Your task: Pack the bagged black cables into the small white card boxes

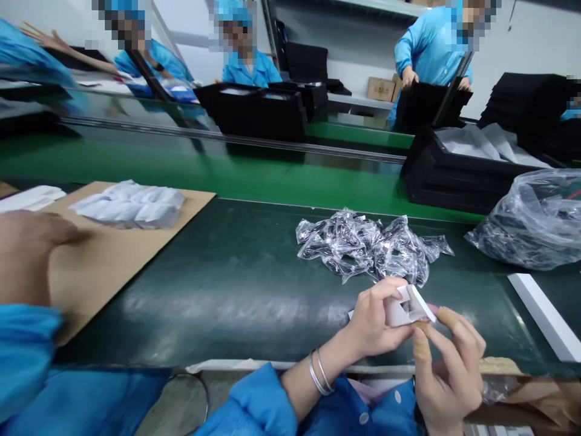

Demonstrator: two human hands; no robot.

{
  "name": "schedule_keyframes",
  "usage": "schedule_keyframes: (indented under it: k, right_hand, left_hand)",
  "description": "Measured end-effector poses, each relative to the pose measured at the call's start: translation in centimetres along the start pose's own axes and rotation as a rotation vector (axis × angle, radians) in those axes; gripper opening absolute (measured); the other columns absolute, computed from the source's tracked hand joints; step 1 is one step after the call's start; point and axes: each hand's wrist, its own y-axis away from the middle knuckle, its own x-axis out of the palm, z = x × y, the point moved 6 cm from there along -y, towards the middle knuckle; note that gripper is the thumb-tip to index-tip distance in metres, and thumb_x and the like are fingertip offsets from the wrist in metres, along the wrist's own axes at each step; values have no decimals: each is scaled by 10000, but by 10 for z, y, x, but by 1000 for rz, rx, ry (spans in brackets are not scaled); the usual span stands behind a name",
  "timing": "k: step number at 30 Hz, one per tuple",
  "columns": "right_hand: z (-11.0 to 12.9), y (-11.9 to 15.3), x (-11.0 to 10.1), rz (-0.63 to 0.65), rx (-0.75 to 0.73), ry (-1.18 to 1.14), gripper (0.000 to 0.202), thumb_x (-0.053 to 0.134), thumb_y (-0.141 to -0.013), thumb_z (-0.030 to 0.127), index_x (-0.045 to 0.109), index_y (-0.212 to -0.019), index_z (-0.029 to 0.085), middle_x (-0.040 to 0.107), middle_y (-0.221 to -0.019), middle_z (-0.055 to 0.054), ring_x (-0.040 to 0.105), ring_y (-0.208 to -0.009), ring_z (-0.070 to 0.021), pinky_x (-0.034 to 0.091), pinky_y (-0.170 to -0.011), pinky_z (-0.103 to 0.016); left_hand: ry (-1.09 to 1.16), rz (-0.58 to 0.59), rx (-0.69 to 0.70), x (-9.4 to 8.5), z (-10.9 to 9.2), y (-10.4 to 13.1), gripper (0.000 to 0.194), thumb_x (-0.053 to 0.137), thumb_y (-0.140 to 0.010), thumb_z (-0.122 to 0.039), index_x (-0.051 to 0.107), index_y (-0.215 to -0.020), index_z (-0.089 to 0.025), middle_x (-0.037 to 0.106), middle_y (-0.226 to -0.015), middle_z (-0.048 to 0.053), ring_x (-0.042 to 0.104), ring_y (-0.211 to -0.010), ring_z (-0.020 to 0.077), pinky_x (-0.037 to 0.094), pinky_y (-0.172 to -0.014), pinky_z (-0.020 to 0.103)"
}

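Observation:
My left hand (374, 318), with two silver bangles at its wrist, is wrapped round a small white box (402, 312) near the front edge of the dark green work surface. The box has an open end with a flap standing out towards the right. My right hand (451, 357), with tan covers on some fingertips, is at that end, its thumb and fingers close together by the flap. Whatever they may pinch is too small to make out. Just beyond the box lies a pile of dark items in clear plastic bags (363, 245).
A large clear bag (535, 218) and a long white box (544, 315) lie at the right. At the left, a co-worker's hand (36, 248) is over cardboard (104, 266) bearing white wrapped bundles (131, 204). Black trays (454, 175) and people in blue are beyond the green belt (254, 175).

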Motion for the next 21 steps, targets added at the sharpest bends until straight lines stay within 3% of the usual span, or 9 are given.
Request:
schedule_keyframes:
  k: [7,13,17,19,21]
  right_hand:
    - [1,4,2,-105,-31,-40,192,639,-815,4,630,-985,92,656,-981,-111,622,-948,-214,510,-786,-350]
    - [10,3,20,55,-30,25,143,554,-918,175,601,-1039,117,603,-1070,-141,545,-1054,-266,467,-822,-406]
    - [20,-4,20,113,-64,41,146,570,-903,196,617,-1033,149,568,-1127,-131,525,-1166,-298,470,-876,-420]
    - [18,-6,12,30,-24,-103,223,567,-896,176,631,-1109,186,576,-1163,-108,564,-1150,-278,508,-870,-416]
    - [7,-6,0,-110,120,-272,324,528,-915,169,621,-1221,219,608,-1170,-93,611,-1106,-259,546,-853,-419]
  left_hand:
    - [-17,-31,-9,-1,-1,0,436,667,-871,-350,340,-1144,-260,593,-1000,57,652,-929,194,564,-768,322]
    - [59,-58,19,-8,-2,3,406,649,-885,-431,354,-1112,-267,603,-973,54,638,-857,178,552,-735,314]
    - [78,-79,68,-13,-3,2,421,678,-871,-398,366,-1117,-261,588,-923,29,641,-845,165,547,-710,274]
    - [79,-103,42,-14,-1,1,460,717,-847,-391,368,-1114,-257,578,-911,20,644,-832,156,545,-704,258]
    - [66,-119,17,-14,1,0,476,732,-837,-396,367,-1109,-253,579,-911,22,643,-815,150,544,-697,252]
